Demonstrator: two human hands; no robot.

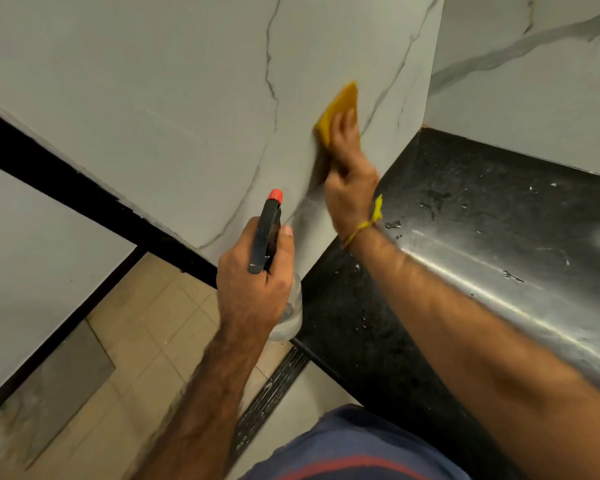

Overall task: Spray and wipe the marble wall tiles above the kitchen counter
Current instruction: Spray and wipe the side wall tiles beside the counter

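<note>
Both forearms are bare and hairy, with no sleeves reaching them. A yellow thread wristband (361, 227) is tied round the wrist of the right hand (350, 188), its knotted loose end sticking out toward 1 o'clock. The left hand (253, 271) wears nothing at the wrist. At 6 o'clock, low in the view, is dark blue clothing (354, 445) crossed by a red stripe (347, 467).

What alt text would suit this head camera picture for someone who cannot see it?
A person's right hand presses a yellow cloth against a veined marble wall tile, while the left hand grips a spray bottle beside a wet black counter.
</note>
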